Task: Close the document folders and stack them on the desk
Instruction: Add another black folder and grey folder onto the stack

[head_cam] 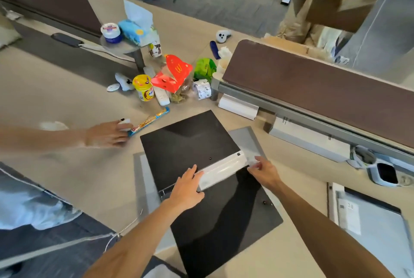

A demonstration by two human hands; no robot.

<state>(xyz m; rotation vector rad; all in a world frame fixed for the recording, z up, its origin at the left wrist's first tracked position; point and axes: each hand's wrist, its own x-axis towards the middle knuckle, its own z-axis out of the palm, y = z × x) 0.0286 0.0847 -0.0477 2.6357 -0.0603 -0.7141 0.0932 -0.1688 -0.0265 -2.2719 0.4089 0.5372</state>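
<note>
Far out to the left of your hands, another person's hand (107,135) rests on the desk (67,103), fingers curled over a small white object (126,123) next to a striped snack stick (149,121). Beyond it sits a clutter of snacks: a yellow tub (143,87), a red carton (172,73) and a green packet (205,69).

Your left hand (187,188) lies flat and released, palm down, on the black folder (190,143), its fingertips touching the left end of the white spine strip (221,170). The folder lies spread open under both your hands, one black cover reaching away from you and the other running back toward you between your forearms (a grey folder (246,141) shows from beneath it, past your right hand and again left of your left wrist).

Your right hand (265,173) pinches the right end of the same strip between thumb and fingers, grasping it at the folder's edge.

To the right of your right arm, well apart, another folder (376,228) lies on the desk with its pale sheet showing.
</note>
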